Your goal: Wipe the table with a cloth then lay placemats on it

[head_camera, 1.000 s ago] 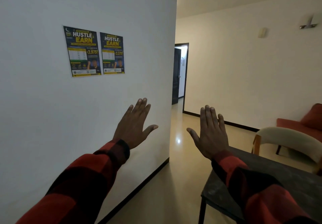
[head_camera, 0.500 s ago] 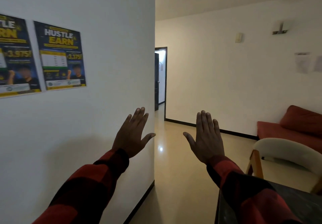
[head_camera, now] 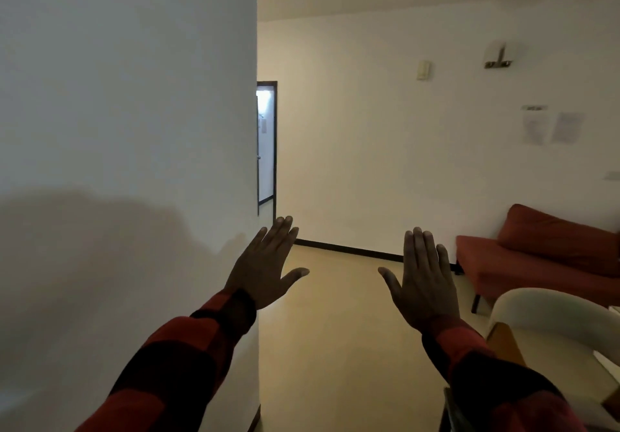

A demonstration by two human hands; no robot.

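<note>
Both the left hand (head_camera: 265, 263) and the right hand (head_camera: 423, 279) are held up flat and empty, left of the red sofa (head_camera: 536, 260). No wiping has started. Next, I think, find a cloth.

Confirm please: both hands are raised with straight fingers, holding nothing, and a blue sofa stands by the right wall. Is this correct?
Not quite. The sofa is red, not blue, as the head view shows. The left hand and right hand are indeed raised, fingers straight, empty.

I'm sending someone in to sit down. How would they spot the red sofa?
Look to the white far wall on the room's right side. The red sofa stands low against it, under two pale papers. Unlike the cream chair nearer the camera, it is deep red, with a cushioned back.
</note>
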